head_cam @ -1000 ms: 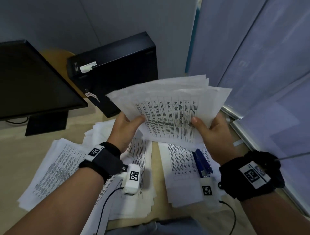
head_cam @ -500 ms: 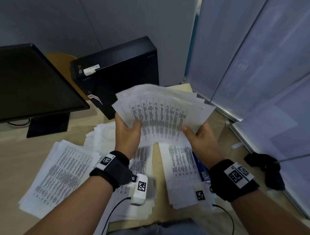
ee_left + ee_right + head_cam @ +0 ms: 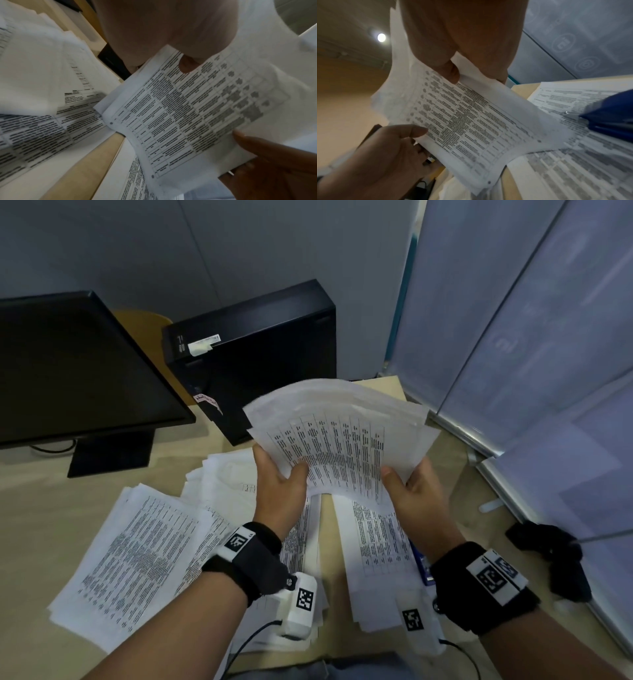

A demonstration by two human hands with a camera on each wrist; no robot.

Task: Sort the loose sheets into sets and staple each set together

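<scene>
A bundle of printed sheets [image 3: 337, 446] with a table on its top page is held up over the desk. My left hand [image 3: 279, 486] grips its left edge, thumb on top. My right hand [image 3: 412, 489] grips its right edge the same way. The left wrist view has the same bundle [image 3: 197, 115] with my thumb on its top edge. In the right wrist view the bundle [image 3: 471, 121] bends between both hands. A blue stapler [image 3: 612, 115] lies on a paper pile at the right; in the head view only a sliver of the stapler [image 3: 423, 565] shows beside my right wrist.
Paper piles cover the wooden desk [image 3: 30, 529]: one at the left [image 3: 137, 559], one in the middle [image 3: 226, 481], one under my right hand [image 3: 376, 546]. A black monitor [image 3: 68, 371] stands at the back left, a black computer case [image 3: 253, 354] behind the bundle. A black cloth [image 3: 551, 553] lies at the right.
Both hands have lowered the bundle and drawn it a little away from the body. The fanned sheets have closed up into a tighter bundle.
</scene>
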